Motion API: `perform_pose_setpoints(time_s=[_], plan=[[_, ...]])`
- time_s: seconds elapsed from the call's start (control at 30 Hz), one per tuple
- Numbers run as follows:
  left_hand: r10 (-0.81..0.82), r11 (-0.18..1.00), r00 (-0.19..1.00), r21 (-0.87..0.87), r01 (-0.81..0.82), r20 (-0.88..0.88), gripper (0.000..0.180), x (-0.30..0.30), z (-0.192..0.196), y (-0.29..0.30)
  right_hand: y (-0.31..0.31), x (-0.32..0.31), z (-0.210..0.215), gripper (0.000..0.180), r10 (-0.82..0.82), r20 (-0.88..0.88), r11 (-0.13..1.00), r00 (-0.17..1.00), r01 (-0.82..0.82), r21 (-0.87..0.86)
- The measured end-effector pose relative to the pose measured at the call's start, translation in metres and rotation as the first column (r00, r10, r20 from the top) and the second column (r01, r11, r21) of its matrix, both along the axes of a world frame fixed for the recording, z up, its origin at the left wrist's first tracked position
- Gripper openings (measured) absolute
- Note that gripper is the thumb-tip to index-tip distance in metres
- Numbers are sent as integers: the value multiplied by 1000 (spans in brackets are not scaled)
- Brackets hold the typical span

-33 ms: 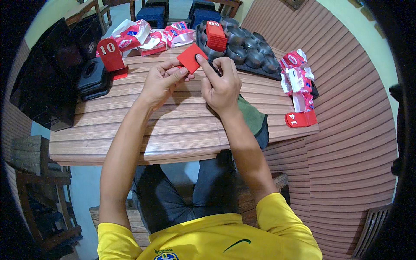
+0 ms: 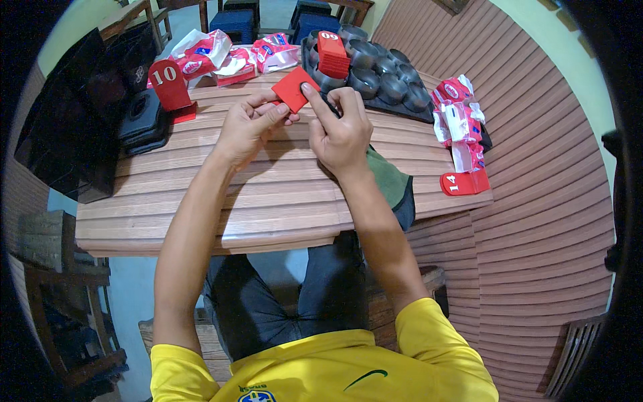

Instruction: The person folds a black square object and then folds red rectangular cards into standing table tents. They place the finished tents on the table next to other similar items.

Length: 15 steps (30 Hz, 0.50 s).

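Hands are working together above the table (image 2: 268, 194), both pinching one red card (image 2: 293, 87). The left hand (image 2: 251, 124) is clamping the card's lower left edge between thumb and fingers; the right hand (image 2: 341, 130) is closing on its right edge, index finger lying across the face. The card is being held tilted, clear of the tabletop, directly above and between the two grips.

Beyond the right grip a dark tray (image 2: 382, 77) of round cups is lying, with a stack of red cards (image 2: 333, 53) standing in it. Left of the left grip a numbered red stand (image 2: 169, 84) is standing upright beside a black holder (image 2: 144, 120). Red and white packets (image 2: 221, 53) are lying beyond both grips; more packets (image 2: 459, 117) and a second stand (image 2: 463, 182), lying flat, are sitting well right of the right grip.

As a judgement, the card is being folded or shaped. For a clean result:
- Keeping both pinches close to the intended crease.
- Pressing the index finger evenly along the face, not at one point.
- Holding the card away from the tray so that nothing is being knocked.
- Avoiding twist between the grips, which would likely skew the fold.
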State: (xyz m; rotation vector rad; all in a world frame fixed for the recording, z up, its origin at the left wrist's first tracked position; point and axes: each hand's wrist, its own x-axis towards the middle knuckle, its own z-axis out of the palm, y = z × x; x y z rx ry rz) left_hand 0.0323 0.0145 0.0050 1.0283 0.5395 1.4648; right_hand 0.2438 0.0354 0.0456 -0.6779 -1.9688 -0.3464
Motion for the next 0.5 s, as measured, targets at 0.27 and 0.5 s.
perform_pose_setpoints(time_s=[0.27,0.5], plan=[[62,998,997,33,-61,-42,36,0,9,0,-1,-5,3,65,54,38,995,998,-57,76],[111,994,989,22,-109,-95,38,1,14,-4,-1,-3,6,62,31,61,990,998,-39,139]])
